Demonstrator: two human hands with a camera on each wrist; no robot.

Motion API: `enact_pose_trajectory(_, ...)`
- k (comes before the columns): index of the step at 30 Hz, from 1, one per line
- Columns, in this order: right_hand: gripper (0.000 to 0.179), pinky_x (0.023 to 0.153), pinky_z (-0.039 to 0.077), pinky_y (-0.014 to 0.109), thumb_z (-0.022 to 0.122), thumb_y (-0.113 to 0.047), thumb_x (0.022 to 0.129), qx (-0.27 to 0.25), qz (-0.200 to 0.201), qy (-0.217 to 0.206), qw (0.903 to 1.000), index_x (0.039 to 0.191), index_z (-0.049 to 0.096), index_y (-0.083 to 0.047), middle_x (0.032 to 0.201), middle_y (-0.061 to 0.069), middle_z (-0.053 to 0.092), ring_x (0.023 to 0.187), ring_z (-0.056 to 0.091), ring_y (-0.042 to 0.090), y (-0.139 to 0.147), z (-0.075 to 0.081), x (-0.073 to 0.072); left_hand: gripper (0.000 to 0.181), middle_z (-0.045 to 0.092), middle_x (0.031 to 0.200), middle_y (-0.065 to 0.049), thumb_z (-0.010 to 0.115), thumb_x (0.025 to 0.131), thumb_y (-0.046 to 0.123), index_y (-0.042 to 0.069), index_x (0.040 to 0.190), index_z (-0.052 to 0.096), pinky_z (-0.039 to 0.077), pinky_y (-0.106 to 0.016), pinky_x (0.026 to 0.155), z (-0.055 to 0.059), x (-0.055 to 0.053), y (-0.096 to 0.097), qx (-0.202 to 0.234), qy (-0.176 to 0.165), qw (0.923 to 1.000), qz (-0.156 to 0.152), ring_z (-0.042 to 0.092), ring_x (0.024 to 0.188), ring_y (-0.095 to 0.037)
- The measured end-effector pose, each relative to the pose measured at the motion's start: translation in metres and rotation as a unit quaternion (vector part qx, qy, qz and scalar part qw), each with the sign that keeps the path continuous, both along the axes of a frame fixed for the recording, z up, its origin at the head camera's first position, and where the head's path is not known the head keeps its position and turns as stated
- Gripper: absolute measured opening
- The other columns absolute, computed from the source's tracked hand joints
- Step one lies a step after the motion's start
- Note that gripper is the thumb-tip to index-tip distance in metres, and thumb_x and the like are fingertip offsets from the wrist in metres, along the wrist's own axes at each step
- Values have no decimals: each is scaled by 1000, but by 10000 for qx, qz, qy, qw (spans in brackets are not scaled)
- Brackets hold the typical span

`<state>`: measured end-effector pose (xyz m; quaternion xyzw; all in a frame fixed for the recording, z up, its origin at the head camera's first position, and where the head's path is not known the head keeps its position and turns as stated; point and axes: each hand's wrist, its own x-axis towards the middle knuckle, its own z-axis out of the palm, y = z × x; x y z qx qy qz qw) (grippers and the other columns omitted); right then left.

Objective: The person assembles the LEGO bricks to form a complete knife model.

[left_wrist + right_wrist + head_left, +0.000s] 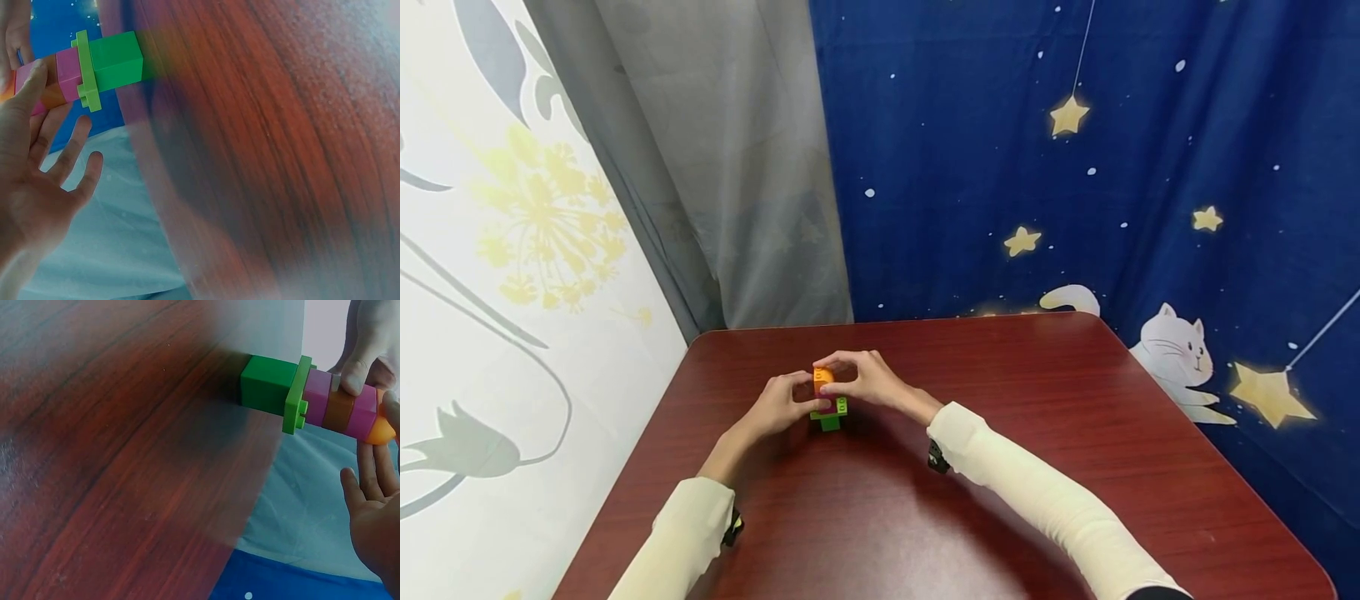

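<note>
A small tower of toy building bricks stands upright on the table, far left of its middle. From the bottom up it has a green brick (267,384), a wider lime plate (295,397) with studs showing, a pink brick (317,395), a brown-orange brick (339,414), another pink brick (361,417) and a rounded orange brick (823,377). My left hand (777,407) pinches the tower's middle between thumb and fingers. Up top, my right hand (874,381) holds the rounded orange brick by thumb and fingertips, its other fingers spread in the right wrist view.
The tower rests on a dark red wood-grain table (1000,500) with rounded corners. Behind it hang a grey curtain (775,167) and a blue starry curtain (955,167). A white patterned wall (550,350) borders the left side.
</note>
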<state>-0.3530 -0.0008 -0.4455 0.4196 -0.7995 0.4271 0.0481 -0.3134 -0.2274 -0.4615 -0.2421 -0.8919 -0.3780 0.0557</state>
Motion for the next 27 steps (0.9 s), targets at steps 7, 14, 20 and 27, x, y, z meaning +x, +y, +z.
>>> enact_pose_trajectory(7,41,96,56,42,84,-21,90,-368,65,-186,9991,130,72,-15,118,-1,77,108,70,5,1,-4,3,37,73,109,-9,86,88,27,6,116,74,56,-53,92,0,1,0,-5,92,10000,10,69,98,-36)
enact_pose_trajectory(14,41,95,57,41,83,-18,91,-567,-10,-86,9984,131,72,-15,120,1,76,107,71,9,1,-4,4,34,74,108,-10,84,90,21,4,117,73,58,-52,89,1,0,4,93,151,9998,34,70,94,-29)
enact_pose_trajectory(20,42,100,54,51,79,-11,93,-801,170,-331,9961,134,68,-6,127,8,73,115,70,17,-1,-12,8,42,74,114,-13,82,92,25,2,125,70,57,-52,92,-2,5,5,-25,-97,9997,211,69,97,-31)
enact_pose_trajectory(27,43,99,53,53,77,-9,95,-814,343,-564,9945,136,66,-4,126,13,72,113,71,25,-2,-10,12,47,73,118,-16,81,93,26,1,130,66,55,-54,95,-5,12,3,-6,-120,9997,200,69,103,-34)
